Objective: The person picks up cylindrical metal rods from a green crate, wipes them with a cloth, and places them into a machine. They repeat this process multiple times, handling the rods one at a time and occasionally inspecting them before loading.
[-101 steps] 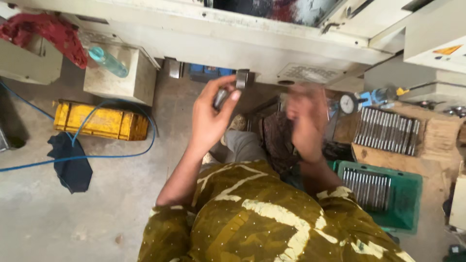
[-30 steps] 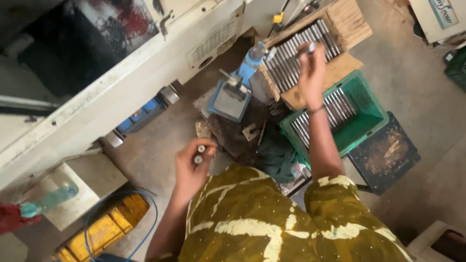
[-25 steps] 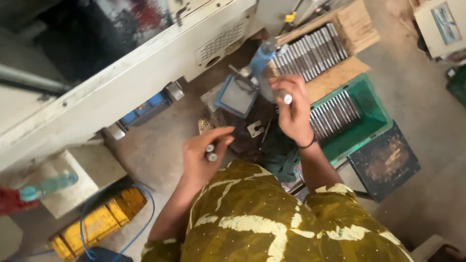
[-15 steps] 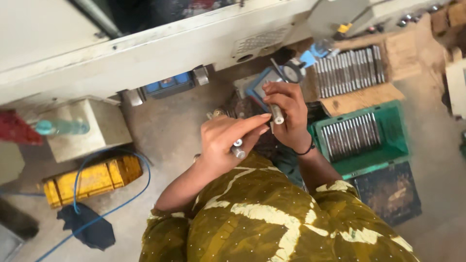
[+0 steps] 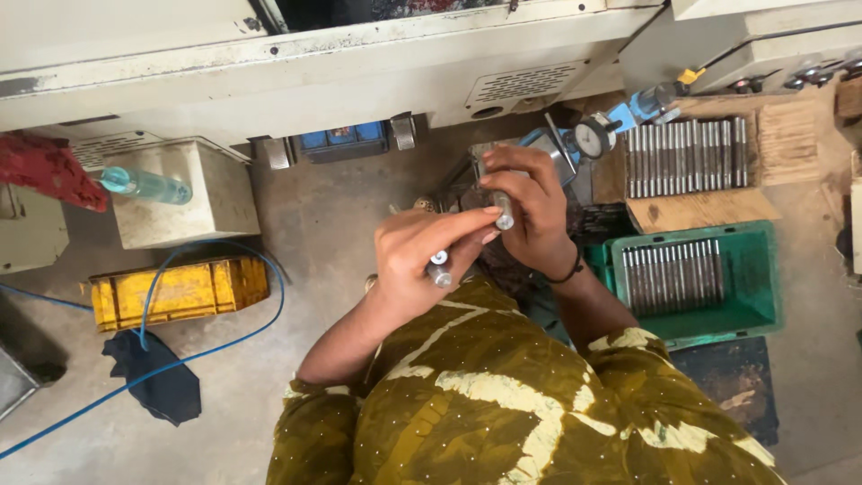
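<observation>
Grey concrete floor (image 5: 332, 224) fills the frame below a long cream machine housing (image 5: 359, 63) running across the top. At centre, the left hand (image 5: 417, 260) is curled around two short metal pins (image 5: 438, 268), their ends showing just beside the thumb. Touching its fingertips, the right hand (image 5: 530, 211) pinches another metal pin (image 5: 505, 213) upright between thumb and fingers. Just above it sits a dial gauge (image 5: 593, 139) on a blue stand. Right of the hands, a green crate (image 5: 763, 269) holds a row of rods, and a wooden tray (image 5: 781, 144) above holds more. At left lie a yellow box (image 5: 180, 292), a blue hose (image 5: 224, 337) and a plastic bottle (image 5: 144, 186).
</observation>
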